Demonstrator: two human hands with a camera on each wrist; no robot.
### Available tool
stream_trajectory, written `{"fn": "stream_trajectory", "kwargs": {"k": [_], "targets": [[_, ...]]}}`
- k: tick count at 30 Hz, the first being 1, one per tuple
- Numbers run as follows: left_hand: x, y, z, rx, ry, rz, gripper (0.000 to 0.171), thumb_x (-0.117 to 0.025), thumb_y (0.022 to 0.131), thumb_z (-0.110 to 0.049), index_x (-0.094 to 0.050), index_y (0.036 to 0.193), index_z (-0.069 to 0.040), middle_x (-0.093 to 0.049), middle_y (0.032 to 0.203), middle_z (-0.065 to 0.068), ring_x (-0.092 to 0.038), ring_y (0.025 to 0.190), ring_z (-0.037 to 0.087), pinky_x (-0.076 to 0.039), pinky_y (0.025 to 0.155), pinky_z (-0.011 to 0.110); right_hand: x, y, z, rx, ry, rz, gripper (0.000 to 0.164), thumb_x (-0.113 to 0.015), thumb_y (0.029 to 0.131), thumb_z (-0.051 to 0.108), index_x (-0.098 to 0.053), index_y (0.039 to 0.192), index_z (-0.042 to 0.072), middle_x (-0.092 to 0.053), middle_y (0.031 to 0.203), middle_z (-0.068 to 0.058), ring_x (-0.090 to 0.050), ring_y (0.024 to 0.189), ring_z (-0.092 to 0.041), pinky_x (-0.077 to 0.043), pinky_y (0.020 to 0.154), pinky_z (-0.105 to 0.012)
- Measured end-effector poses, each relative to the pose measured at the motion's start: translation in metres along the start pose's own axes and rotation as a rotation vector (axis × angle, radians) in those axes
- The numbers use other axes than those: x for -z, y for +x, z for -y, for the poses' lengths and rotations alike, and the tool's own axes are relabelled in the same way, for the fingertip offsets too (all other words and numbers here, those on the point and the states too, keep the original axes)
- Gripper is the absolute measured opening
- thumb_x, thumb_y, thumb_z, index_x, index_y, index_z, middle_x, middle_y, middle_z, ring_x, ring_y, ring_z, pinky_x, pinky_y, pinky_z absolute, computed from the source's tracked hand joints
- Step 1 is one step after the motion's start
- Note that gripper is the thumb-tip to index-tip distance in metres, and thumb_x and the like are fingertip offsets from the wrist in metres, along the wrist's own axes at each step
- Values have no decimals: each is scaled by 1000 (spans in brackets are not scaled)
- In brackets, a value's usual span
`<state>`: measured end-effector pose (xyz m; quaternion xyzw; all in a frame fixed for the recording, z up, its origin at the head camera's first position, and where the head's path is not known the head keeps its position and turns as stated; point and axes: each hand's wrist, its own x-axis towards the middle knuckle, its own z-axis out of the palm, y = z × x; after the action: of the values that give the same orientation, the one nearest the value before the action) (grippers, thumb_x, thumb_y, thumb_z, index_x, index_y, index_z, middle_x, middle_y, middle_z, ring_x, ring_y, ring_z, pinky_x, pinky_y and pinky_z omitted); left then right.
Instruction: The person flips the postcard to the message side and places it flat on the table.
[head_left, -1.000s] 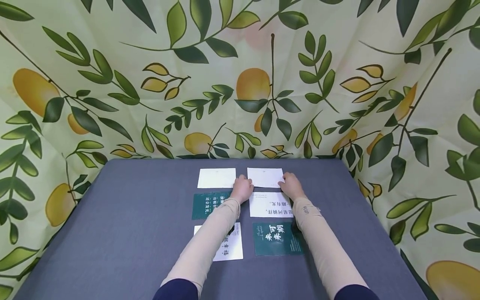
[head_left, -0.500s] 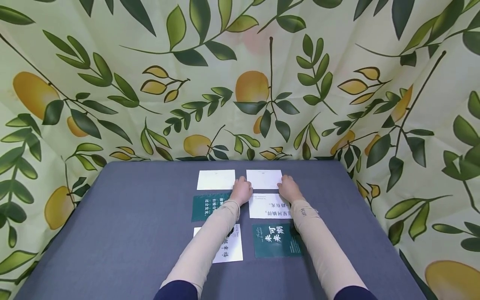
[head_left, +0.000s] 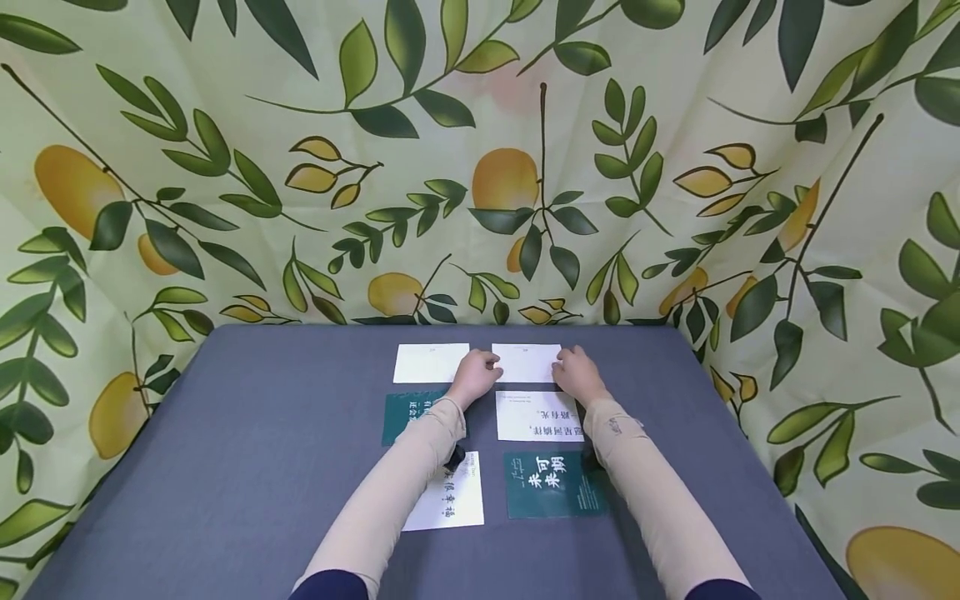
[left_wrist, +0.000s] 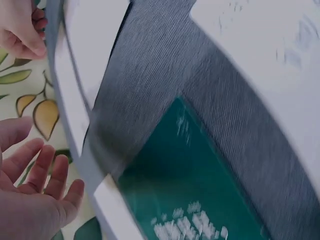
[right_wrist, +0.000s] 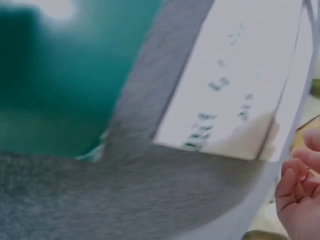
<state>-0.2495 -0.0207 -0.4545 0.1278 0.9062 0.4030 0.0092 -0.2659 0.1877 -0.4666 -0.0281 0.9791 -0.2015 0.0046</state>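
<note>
Two rows of cards lie on the grey table. At the far end are a blank-looking white card [head_left: 429, 363] on the left and another white card [head_left: 521, 363] on the right. My left hand [head_left: 474, 377] is over the gap between them, its fingers loosely spread with nothing in them in the left wrist view. Beside the far right card's right edge is my right hand [head_left: 579, 375], fingers loosely bent; I see nothing held there. Nearer lie a green card [head_left: 405, 417] and a white lettered card [head_left: 534, 421]. The left forearm partly covers the green one.
Closest to me are a white lettered card [head_left: 463, 500], partly under the left forearm, and a green lettered card [head_left: 551, 492]. The grey tabletop [head_left: 247, 467] extends to both sides. A leaf-and-fruit patterned cloth [head_left: 427, 208] hangs behind it.
My left hand has come away from the far right card's left edge, shifting slightly left with its fingers loosening. My right hand stays near that card's right edge. The cards keep their layout.
</note>
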Motion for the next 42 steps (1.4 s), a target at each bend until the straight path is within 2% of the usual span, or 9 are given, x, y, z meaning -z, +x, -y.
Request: {"fn": "stream_trajectory", "kwargs": {"k": [6, 11, 17, 22, 29, 31, 35, 37, 42], "targets": [[22, -4, 5, -2, -13, -6, 36, -62, 86, -10, -60, 118, 6, -59, 113, 22, -57, 106, 33, -48, 90, 42, 8, -4, 25, 51, 70, -42, 34, -51, 94, 23, -60, 116, -2, -55, 110, -20, -58, 94, -30, -49, 83, -43], [42, -18, 14, 30, -21, -24, 38, -63, 87, -17, -60, 120, 2, -57, 118, 20, -55, 107, 33, -47, 88, 42, 8, -13, 56, 123, 111, -57, 33, -54, 93, 26, -62, 115, 3, -58, 108, -15, -58, 96, -28, -50, 82, -41], [72, -40, 22, 84, -31, -90, 40, -63, 87, -21, -59, 121, 1, -57, 118, 20, -55, 108, 36, -47, 89, 43, 0, -24, 86, 185, 230, 3, 33, -57, 91, 25, -62, 114, 2, -60, 106, -14, -58, 95, -26, -49, 82, -39], [87, -58, 27, 129, -11, -89, 46, -63, 87, -22, -55, 125, 3, -56, 118, 22, -54, 107, 37, -46, 89, 45, -9, -32, 98, 109, 404, 119, 33, -59, 90, 26, -61, 116, 5, -63, 106, -9, -60, 97, -24, -50, 80, -35], [92, -75, 41, 271, -15, -101, 57, -64, 86, -26, -47, 130, 5, -50, 121, 27, -50, 109, 39, -43, 91, 50, -24, -41, 116, 71, 503, 220, 42, -62, 88, 22, -55, 124, 3, -61, 113, -12, -58, 102, -26, -50, 81, -36], [91, -79, 48, 282, 16, -111, 61, -65, 85, -32, -47, 130, 6, -49, 119, 28, -49, 107, 41, -44, 88, 49, -30, -43, 119, 58, 517, 248, 47, -65, 85, 19, -52, 127, 2, -59, 116, -14, -57, 104, -27, -51, 81, -37], [91, -88, 54, 343, 29, -85, 67, -65, 84, -32, -42, 133, 6, -41, 128, 32, -40, 118, 46, -40, 93, 55, -40, -47, 121, 20, 530, 286, 60, -71, 79, 15, -47, 132, 1, -56, 121, -16, -55, 110, -30, -49, 89, -42], [92, -92, 56, 391, 3, -60, 68, -65, 84, -26, -37, 137, 7, -34, 135, 33, -32, 125, 49, -34, 99, 60, -43, -49, 121, -4, 543, 297, 65, -73, 77, 13, -44, 134, 0, -54, 124, -18, -53, 113, -31, -46, 94, -45], [93, -103, 65, 454, 14, -19, 71, -65, 84, -24, -33, 138, 9, -31, 135, 35, -30, 124, 49, -32, 100, 62, -50, -54, 120, -21, 579, 372, 77, -75, 73, 6, -36, 138, -4, -46, 132, -21, -49, 121, -35, -42, 100, -46]]}}
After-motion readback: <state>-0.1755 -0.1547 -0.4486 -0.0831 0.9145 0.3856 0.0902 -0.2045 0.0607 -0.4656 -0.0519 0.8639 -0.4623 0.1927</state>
